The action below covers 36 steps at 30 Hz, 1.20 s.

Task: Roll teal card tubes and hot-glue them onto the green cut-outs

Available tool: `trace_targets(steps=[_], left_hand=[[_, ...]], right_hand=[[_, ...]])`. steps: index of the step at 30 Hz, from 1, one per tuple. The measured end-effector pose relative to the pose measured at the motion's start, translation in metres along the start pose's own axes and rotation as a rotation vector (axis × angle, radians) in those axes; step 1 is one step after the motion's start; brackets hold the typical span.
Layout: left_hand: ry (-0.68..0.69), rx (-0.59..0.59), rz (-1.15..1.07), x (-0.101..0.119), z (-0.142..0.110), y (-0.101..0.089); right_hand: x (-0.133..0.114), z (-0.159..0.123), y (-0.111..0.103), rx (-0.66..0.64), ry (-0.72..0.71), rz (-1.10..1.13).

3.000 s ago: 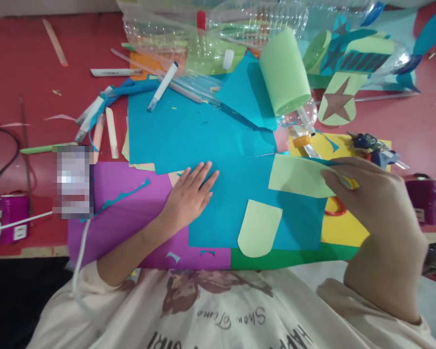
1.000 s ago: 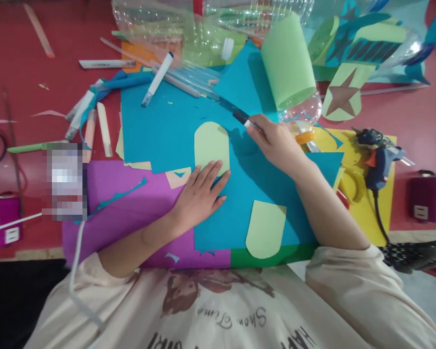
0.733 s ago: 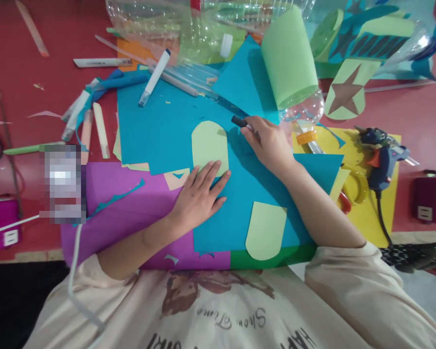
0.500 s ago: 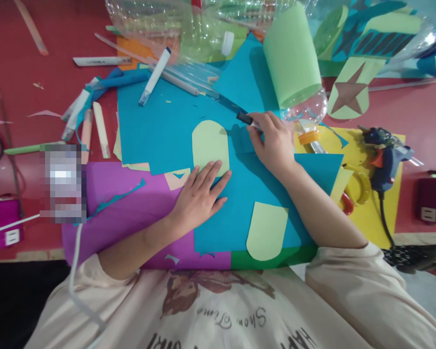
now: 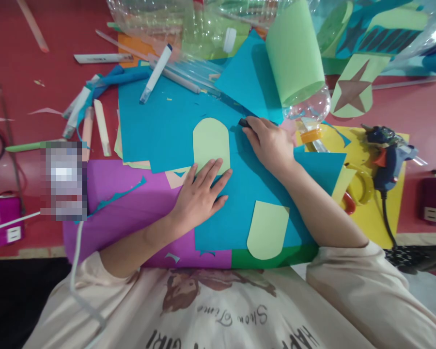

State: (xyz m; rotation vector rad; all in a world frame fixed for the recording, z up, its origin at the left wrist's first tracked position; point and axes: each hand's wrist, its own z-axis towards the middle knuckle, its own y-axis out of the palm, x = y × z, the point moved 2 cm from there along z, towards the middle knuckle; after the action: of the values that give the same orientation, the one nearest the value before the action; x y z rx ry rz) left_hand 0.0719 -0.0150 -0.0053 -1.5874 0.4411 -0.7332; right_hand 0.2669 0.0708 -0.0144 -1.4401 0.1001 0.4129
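Pinning a pale-green arched cutout (image 5: 211, 140) flat on blue paper (image 5: 170, 126), lower edge under the fingertips of the left hand (image 5: 200, 191), palm down, fingers slightly apart. Clamping a pen (image 5: 243, 122) in the right hand (image 5: 272, 145), thumb and forefinger together just behind its black end, to the right of the cutout and apart from it.

Counting two plain pale-green cutouts in all: one under the left hand, a second piece (image 5: 268, 230) nearer the person, reaching over the edge of a green sheet (image 5: 298, 257). Adding one pale-green tab with a brown star (image 5: 353, 92) at upper right, one glue gun (image 5: 387, 165) on a yellow sheet (image 5: 388, 228), one dark-capped white marker (image 5: 156, 73) lying aslant beyond the cutout, and two purple boxes (image 5: 12, 213), one at either end of the red bench (image 5: 14, 92).

Showing, beyond the right hand, one clear bottle (image 5: 308, 104) in a pale-green paper sleeve (image 5: 294, 53), tilted, beside an orange cap (image 5: 311, 135). Spread along the far side, more clear plastic bottles (image 5: 145, 29); impossible to tell any contents from coloured paper behind.
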Motion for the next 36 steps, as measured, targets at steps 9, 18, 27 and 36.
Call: trace_targets(steps=[9, 18, 27, 36], left_hand=[[0.008, 0.009, 0.029, 0.001, 0.0, 0.0], [0.001, 0.005, 0.026, 0.001, 0.0, 0.001], [0.004, 0.007, 0.059, 0.001, -0.001, 0.0], [-0.017, -0.086, 0.095, 0.01, 0.005, -0.003]], right_hand=[[0.003, 0.001, 0.0, 0.012, 0.071, 0.127], [0.0, 0.001, 0.001, -0.02, 0.157, 0.205], [-0.006, 0.003, -0.03, -0.21, 0.191, 0.136], [-0.003, -0.017, -0.091, -0.254, 0.046, 0.489]])
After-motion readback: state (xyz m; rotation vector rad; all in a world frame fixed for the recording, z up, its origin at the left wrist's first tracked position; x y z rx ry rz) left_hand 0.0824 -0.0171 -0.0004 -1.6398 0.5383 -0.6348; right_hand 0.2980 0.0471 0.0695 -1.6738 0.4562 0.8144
